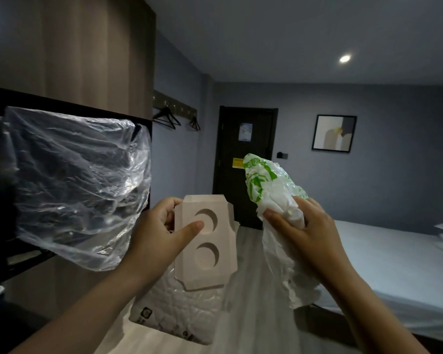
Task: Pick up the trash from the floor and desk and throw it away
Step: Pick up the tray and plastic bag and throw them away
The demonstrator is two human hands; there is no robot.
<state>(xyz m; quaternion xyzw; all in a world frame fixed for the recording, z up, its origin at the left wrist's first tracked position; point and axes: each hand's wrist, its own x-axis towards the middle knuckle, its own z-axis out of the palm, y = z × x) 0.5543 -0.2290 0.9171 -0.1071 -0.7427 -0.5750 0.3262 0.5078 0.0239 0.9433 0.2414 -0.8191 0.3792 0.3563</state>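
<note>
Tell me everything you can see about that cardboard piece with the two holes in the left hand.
The cardboard cup carrier is a flat, pale brown sheet with angled, notched corners and two round cut-outs, one above the other, each with its flap partly pushed in. It looks like thin moulded or die-cut card, unfolded and empty. It is held roughly upright, facing the camera, in mid-air. The left hand grips its left edge, thumb lying across the upper cut-out. Clear crinkled plastic hangs just behind its lower end; contact is unclear.

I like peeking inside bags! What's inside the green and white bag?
The green and white bag shows only crumpled white paper or plastic through its thin skin. The right hand squeezes its lower part, so anything deeper stays hidden.
</note>
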